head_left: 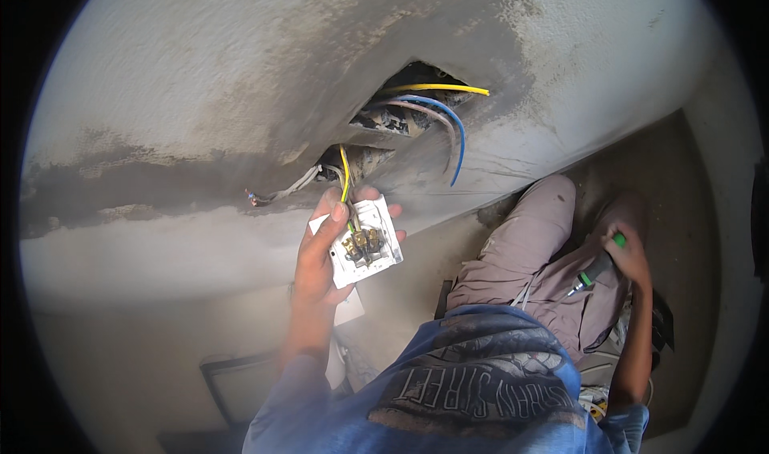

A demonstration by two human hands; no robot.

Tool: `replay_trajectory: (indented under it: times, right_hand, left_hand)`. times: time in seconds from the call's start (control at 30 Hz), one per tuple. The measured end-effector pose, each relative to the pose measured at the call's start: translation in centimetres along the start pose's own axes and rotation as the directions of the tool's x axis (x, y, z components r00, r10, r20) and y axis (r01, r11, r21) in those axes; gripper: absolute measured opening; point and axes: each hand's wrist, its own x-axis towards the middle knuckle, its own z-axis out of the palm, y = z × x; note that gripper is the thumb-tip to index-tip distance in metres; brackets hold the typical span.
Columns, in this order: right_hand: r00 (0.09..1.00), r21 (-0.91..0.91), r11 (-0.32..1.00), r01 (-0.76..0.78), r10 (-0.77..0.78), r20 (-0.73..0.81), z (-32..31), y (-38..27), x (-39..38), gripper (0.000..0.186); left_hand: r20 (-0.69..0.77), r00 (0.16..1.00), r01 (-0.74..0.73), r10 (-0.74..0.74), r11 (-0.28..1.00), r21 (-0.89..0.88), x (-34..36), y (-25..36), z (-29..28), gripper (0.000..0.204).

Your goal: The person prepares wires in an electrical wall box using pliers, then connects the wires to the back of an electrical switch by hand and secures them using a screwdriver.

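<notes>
My left hand (322, 236) grips a white electrical socket (386, 250) by its edges, the thumb pressed near the wires. The socket's back faces up and shows its brass terminals. A yellow wire (346, 173) and duller wires run into it from the lower wall box (370, 162). Over my thigh, my right hand (633, 255) is closed round a green and black screwdriver (593, 273), its metal tip pointing down and left, well apart from the socket. How the wires sit in the terminals is too small to tell.
From the upper wall opening (416, 73) stick out a yellow wire (448, 88), a blue wire (458, 133) and a pinkish-grey one. A grey cable (300, 183) with split ends reaches left along the plastered wall (200, 77). A dark frame (210, 382) lies at lower left.
</notes>
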Motion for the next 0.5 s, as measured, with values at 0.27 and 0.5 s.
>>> replay_trajectory:
  times: [0.27,0.5]
  right_hand:
    - [0.921,-0.760,0.646,-0.075,0.336,0.195,9.4,6.0,11.4,0.064]
    - [0.930,-0.883,0.467,0.054,0.299,0.215,7.9,-0.5,8.4,0.063]
  left_hand:
    - [0.051,0.999,-0.015,0.017,0.999,-0.033,0.1,0.0,-0.3,0.035]
    - [0.089,0.992,-0.086,0.085,0.996,0.013,0.2,0.0,0.6,0.019]
